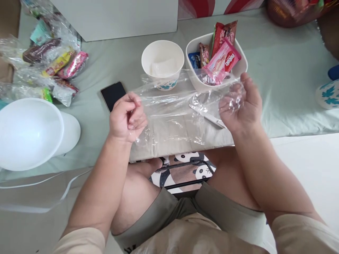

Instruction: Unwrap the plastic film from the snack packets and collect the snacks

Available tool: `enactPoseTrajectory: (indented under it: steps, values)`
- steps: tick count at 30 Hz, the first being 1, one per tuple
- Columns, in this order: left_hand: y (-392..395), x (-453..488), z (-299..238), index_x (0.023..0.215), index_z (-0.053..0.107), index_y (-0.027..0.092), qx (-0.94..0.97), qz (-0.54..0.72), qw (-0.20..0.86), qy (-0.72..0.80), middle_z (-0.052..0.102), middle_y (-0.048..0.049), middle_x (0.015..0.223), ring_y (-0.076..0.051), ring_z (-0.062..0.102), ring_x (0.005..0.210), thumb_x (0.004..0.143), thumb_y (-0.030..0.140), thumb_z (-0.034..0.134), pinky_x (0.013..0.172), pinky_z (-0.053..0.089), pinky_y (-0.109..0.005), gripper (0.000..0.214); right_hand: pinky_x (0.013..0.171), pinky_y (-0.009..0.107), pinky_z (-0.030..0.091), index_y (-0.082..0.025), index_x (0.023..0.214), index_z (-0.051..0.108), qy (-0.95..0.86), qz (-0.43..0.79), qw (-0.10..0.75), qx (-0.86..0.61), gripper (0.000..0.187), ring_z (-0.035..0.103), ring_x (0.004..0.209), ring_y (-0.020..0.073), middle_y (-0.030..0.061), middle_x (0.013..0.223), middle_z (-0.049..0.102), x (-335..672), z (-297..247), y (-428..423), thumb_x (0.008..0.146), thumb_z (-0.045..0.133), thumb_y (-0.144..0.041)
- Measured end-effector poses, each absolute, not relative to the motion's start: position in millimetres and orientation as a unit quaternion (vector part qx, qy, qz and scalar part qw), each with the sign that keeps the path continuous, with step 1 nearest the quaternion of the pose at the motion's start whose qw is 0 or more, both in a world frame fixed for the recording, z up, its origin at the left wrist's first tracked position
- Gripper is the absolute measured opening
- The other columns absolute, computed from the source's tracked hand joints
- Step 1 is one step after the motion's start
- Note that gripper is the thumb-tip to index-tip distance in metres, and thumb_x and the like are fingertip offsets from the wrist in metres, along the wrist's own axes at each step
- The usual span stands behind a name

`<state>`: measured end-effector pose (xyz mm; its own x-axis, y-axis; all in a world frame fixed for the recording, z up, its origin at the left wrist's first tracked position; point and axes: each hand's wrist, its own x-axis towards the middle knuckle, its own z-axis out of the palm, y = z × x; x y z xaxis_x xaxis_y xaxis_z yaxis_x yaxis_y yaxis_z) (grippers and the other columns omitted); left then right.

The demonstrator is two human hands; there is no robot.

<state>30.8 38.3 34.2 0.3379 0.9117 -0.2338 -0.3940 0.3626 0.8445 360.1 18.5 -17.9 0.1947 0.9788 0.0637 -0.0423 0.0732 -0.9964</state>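
A clear plastic bag [174, 102] is stretched between my two hands above the cloth. My left hand [128, 116] is closed on its left end. My right hand [241, 102] has its fingers curled at the right end, with film lying over the fingertips. Behind the film stand a white paper cup [162, 47] with a blue leaf print and a white square tub [193, 79] of wrapped snacks, a pink wafer packet [224, 60] on top. Beneath the bag lies a white-handled tool [208, 116], partly covered, its kind unclear.
A phone [112, 92] lies near my left hand. At left are bagged snacks [53, 65] and a white round lamp-like object [30, 134] with a white cord [60, 199]. A white box [119, 17] stands at the back, a leaf-printed cup [328, 94] at right.
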Motion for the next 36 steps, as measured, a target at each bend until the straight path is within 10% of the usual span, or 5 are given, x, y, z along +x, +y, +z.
enactPoseTrajectory:
  steps: [5,9,15,30,36]
  values:
    - [32.6,34.9,40.2,0.071,0.057,0.024,0.354,0.474,0.730,0.341,0.024,0.0097,0.039,-0.004,0.016,0.028,0.082,0.020,0.068,0.032,0.016,-0.018,0.016,0.094,0.045,0.060,-0.043,0.151,0.042,-0.559,0.406,0.536,-0.485,0.067,0.070,0.123,0.0250,0.0064,0.135,0.067,334.2,-20.6,6.6,0.095,0.040,-0.081]
    - [33.8,33.2,42.5,0.070,0.055,0.024,0.347,0.474,0.728,0.353,0.022,0.0096,0.040,-0.004,0.015,0.030,0.080,0.021,0.072,0.033,0.014,-0.019,0.021,0.098,0.047,0.060,-0.046,0.163,0.020,-0.592,0.409,0.488,-0.494,0.079,0.074,0.105,0.0213,0.0046,0.126,0.074,305.8,-20.4,-3.4,0.096,0.055,-0.069]
    - [38.7,20.4,37.4,0.071,0.057,0.024,0.365,0.497,0.691,0.378,0.031,0.0087,0.037,-0.006,0.016,0.029,0.089,0.033,0.067,0.034,0.009,-0.025,0.022,0.055,0.030,0.055,-0.047,0.153,0.034,-0.447,0.419,0.570,-0.546,0.068,0.058,0.054,0.0131,-0.0050,0.084,0.070,311.3,-11.7,-2.6,0.094,0.066,-0.056]
    - [26.1,24.3,37.0,0.050,0.059,0.021,0.458,0.677,0.355,0.453,0.063,0.0109,0.142,-0.019,0.051,0.135,0.088,0.035,0.070,0.099,0.051,-0.032,0.043,0.063,0.030,0.055,-0.039,0.104,0.081,-0.510,0.420,0.620,-0.424,0.031,0.062,0.068,0.0133,-0.0029,0.086,0.071,327.5,12.0,-16.9,0.075,0.091,-0.042]
    - [29.7,23.6,29.2,0.063,0.076,0.029,0.519,0.686,0.349,0.371,0.083,0.0117,0.107,-0.019,0.061,0.140,0.097,0.043,0.067,0.129,0.035,-0.040,0.038,0.058,0.030,0.046,-0.031,0.097,0.079,-0.545,0.348,0.573,-0.503,0.019,0.053,0.061,0.0129,-0.0026,0.072,0.062,325.8,11.7,-20.7,0.083,0.085,-0.042]
